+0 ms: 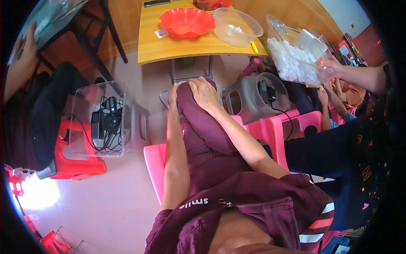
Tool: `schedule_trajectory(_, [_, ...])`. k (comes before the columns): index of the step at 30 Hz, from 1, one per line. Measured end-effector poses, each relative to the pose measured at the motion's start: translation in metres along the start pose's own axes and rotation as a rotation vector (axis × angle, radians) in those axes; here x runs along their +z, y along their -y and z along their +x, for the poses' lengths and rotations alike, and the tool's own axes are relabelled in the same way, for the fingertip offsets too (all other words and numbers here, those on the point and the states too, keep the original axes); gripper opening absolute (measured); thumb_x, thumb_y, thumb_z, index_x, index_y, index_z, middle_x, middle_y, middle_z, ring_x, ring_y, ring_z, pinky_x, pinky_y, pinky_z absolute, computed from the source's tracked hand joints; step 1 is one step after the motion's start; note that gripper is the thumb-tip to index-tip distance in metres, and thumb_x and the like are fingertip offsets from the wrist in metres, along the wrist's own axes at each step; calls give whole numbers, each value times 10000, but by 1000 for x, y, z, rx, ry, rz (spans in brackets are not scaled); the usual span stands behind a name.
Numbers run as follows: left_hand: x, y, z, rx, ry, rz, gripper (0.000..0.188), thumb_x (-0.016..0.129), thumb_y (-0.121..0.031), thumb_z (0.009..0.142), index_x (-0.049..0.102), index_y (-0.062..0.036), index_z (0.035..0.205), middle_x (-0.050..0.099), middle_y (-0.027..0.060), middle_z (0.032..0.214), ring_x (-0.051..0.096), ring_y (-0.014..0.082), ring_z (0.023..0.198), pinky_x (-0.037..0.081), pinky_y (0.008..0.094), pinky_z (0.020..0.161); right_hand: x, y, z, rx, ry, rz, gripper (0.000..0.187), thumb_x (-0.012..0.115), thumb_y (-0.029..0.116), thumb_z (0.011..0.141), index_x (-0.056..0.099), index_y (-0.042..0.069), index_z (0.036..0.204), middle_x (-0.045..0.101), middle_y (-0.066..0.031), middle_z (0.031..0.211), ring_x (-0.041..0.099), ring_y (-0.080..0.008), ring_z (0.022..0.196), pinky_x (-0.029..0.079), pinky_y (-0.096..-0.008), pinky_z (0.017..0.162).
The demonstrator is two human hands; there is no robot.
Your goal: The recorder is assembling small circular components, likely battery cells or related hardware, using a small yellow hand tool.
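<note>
My left hand point(172, 96) rests against the left side of my raised knee in maroon trousers point(189, 103), its fingers straight and partly hidden. On top of the same knee lies my right hand point(204, 94), fingers spread and flat, holding nothing. Beyond my knees, a yellow wooden table point(190, 53) carries a red wavy-edged bowl point(187, 25) and a translucent plastic basin point(237, 29). A yellow-handled tool point(254, 47) lies beside the basin at the table's front edge, and a small white card point(161, 33) is left of the bowl.
At right, another person's hand point(334, 69) holds a clear bin point(275, 25) of small white pieces. Black adapters and cables point(111, 118) fill a clear box on the left; another adapter point(266, 92) sits in a round tub at right. A person sits left near a red stool point(80, 165).
</note>
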State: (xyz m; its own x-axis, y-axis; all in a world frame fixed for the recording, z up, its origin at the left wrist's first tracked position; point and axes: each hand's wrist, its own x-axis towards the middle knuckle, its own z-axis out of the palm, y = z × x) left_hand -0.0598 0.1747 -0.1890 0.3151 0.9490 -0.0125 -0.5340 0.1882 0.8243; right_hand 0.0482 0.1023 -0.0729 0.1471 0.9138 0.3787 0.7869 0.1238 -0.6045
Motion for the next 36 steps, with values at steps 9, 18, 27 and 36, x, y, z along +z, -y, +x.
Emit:
schedule_trajectory(9, [5,1,10,-63,84,-81,470,351,-379,974,603,-4,1105,612,99,1068,561,194,977,409,316,922,-9,-10,4,23,-57,68,249,506,202,888,648,28,995,598,-181,911,597,-364,875,471,-431,768])
schedule_trajectory(18, [44,-148,94,444,-663,472,792,574,-518,836,359,58,1335,404,289,1277,426,387,1186,330,421,1008,-109,-45,112,-39,-547,-119,225,554,138,843,635,39,1029,579,-177,857,581,-337,812,457,-421,724])
schedule_trajectory(27, [16,-166,194,155,-641,898,973,663,-548,734,245,32,1395,279,345,1363,313,429,1285,298,447,1058,-184,-84,165,-126,-703,-373,284,599,42,765,611,34,1048,567,-189,916,574,-370,852,465,-444,734])
schedule_trajectory(36, [-12,-146,234,304,-519,655,528,624,-68,709,452,37,1197,592,212,1104,599,304,991,464,367,879,-104,-169,150,135,-201,-820,491,524,42,784,430,2,1264,508,-205,1044,531,-394,989,515,-444,775])
